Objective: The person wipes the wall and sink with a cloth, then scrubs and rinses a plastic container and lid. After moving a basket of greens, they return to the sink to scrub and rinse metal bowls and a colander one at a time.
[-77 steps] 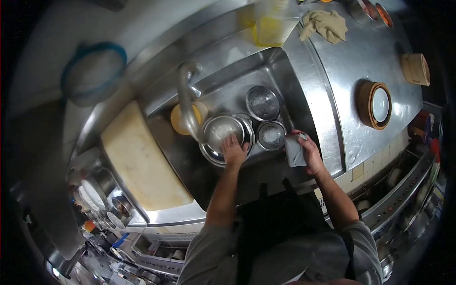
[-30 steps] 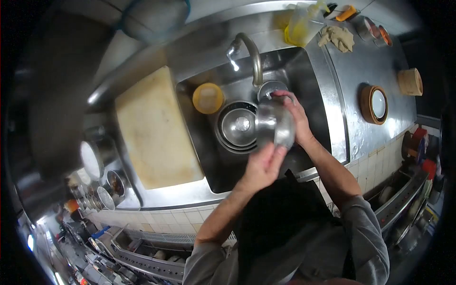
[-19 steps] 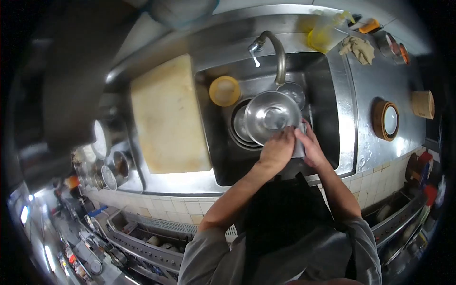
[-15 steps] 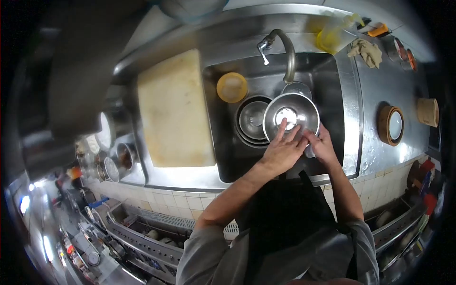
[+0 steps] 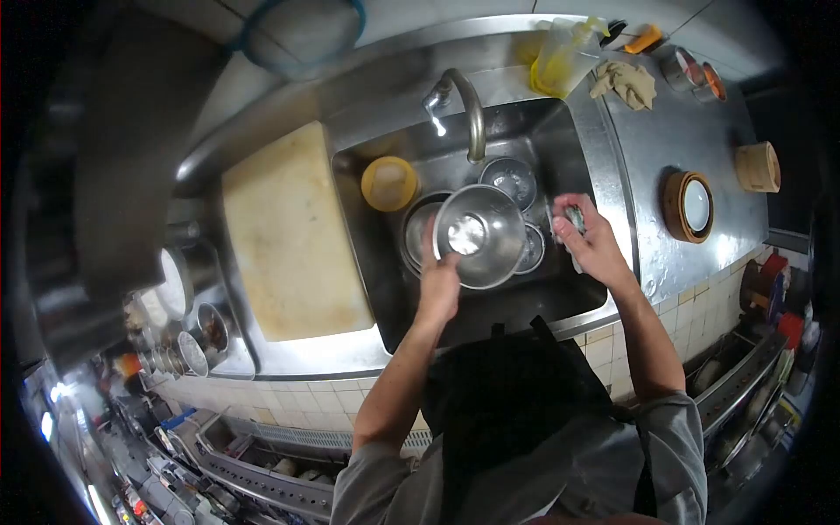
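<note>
A shiny metal bowl [image 5: 497, 220] is tilted over the sink [image 5: 560, 293], with my left hand [image 5: 440, 287] gripping its left rim, thumb on the inside. To the right of the bowl, apart from it, my right hand [image 5: 597, 248] is closed around a crumpled grey-green scrubber [image 5: 575, 217]. Below the held bowl, a nested metal bowl [image 5: 418, 229] is partly hidden. Two small metal dishes, one behind [image 5: 510, 179] and one at the right [image 5: 532, 249], lie on the sink floor. A yellow-rimmed container [image 5: 388, 184] sits at the back left.
The curved faucet [image 5: 475, 109] reaches over the sink from behind. A thick cutting board [image 5: 293, 236] lies at the left. Behind stands a spray bottle of yellow liquid [image 5: 560, 66], near a beige cloth [image 5: 626, 83]. Bamboo steamers [image 5: 676, 206] are on the right counter.
My right hand has left the bowl and moved right with the scrubber. My left hand has shifted from inside the bowl to its left rim. The view has turned slightly.
</note>
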